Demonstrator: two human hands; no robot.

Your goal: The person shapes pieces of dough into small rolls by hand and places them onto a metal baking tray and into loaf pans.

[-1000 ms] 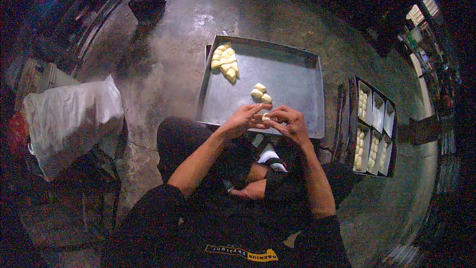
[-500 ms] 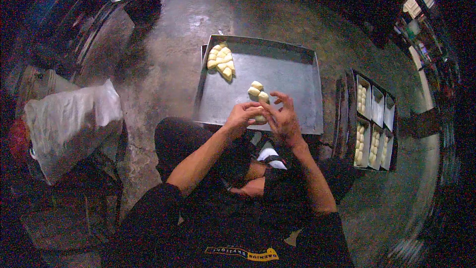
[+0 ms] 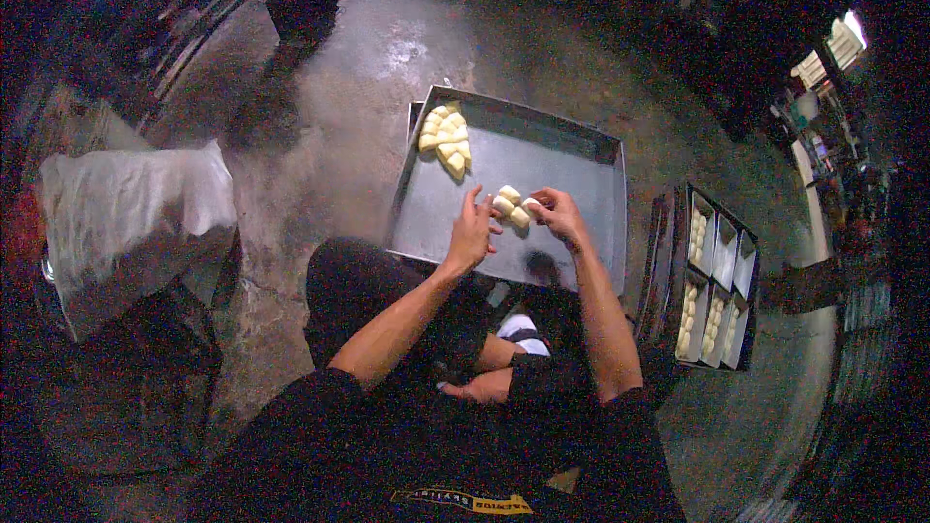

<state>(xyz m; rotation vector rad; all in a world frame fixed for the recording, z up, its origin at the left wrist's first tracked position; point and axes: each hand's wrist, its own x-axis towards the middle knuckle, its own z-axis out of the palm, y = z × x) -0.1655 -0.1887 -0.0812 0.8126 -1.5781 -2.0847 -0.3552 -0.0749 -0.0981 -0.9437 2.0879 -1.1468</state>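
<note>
The bare concrete floor carries a grey baking tray, loaf tins and a white sack.

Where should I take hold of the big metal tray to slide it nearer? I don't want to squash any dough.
Grip the grey tray by its raised near rim at the right corner, coming from your own side. That stretch is bare. The dough cluster fills the far left corner, the small dough pieces sit mid-tray, where the left hand and right hand work.

The wide grey metal baking tray lies bare across its right and near parts; a far-left cluster of pale yellow dough pieces blocks that corner; dark rectangular loaf tins crowd the right.
</note>
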